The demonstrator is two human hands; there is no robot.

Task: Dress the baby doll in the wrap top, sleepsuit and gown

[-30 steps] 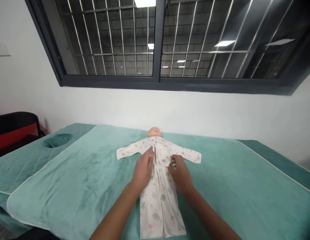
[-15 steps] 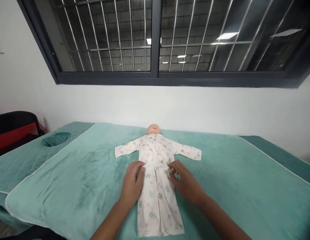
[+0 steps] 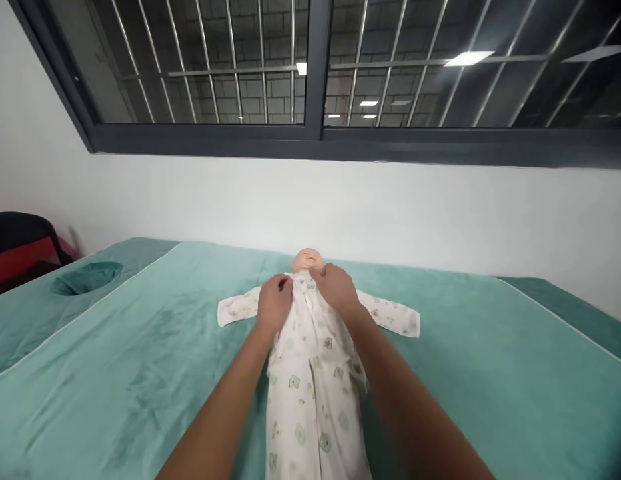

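White bear-print baby clothes, plain teal cover

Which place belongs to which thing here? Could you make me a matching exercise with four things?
1. White printed cloth baby outfit
2. Smooth, rounded pink doll head
3. Dark grey rectangular window frame
4. Red-and-black chair-like object

A. At the view's far left edge
B. Under the left hand and right hand
C. Set in the white wall
D. Just beyond the outfit's collar

Pairs: 1-B; 2-D; 3-C; 4-A
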